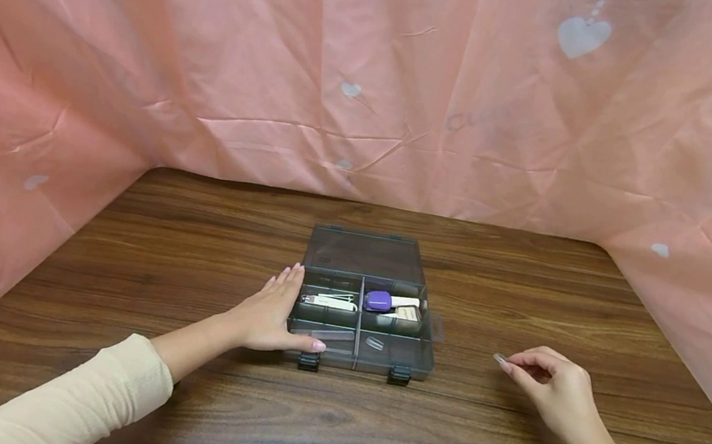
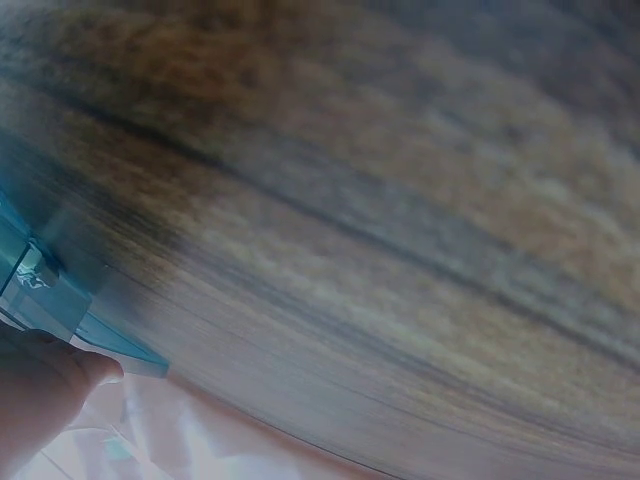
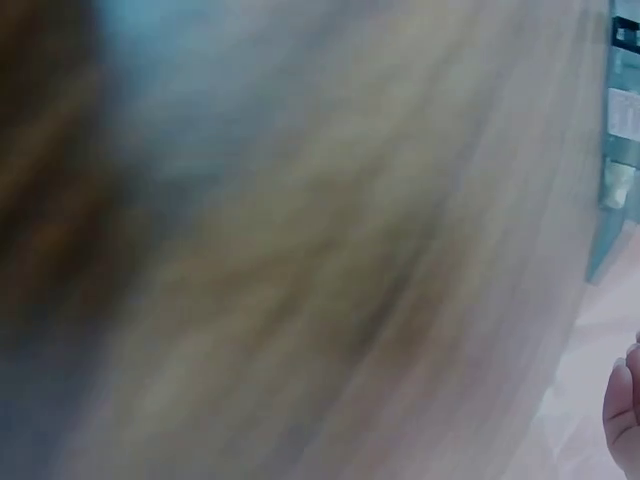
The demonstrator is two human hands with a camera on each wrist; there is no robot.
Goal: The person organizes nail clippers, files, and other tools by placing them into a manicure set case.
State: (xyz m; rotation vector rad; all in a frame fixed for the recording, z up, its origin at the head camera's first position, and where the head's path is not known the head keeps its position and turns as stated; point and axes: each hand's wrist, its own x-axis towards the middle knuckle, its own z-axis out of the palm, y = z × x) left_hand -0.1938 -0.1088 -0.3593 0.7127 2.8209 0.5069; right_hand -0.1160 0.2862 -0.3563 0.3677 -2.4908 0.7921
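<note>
A dark see-through compartment box [image 1: 344, 361] stands on the table with its lid [image 1: 364, 253] folded back. My left hand [image 1: 273, 312] rests along its left side with straight fingers, the thumb over the front left corner. Out to the right of the box, my right hand [image 1: 553, 390] pinches a small clear nail tip [image 1: 500, 359] between thumb and fingertips, over the table. A similar clear piece [image 1: 374, 343] lies in the front right compartment. Behind it are a purple nail polish bottle [image 1: 378, 301] with a white cap and a pale bottle [image 1: 408, 313].
Nail clippers [image 1: 328, 302] lie in a left compartment, and a clear strip [image 1: 333, 335] in the front left one. Two dark latches [image 1: 399, 375] stick out at the box's front. Pink cloth [image 1: 373, 142] with hearts hangs around the wooden table [image 1: 329, 428].
</note>
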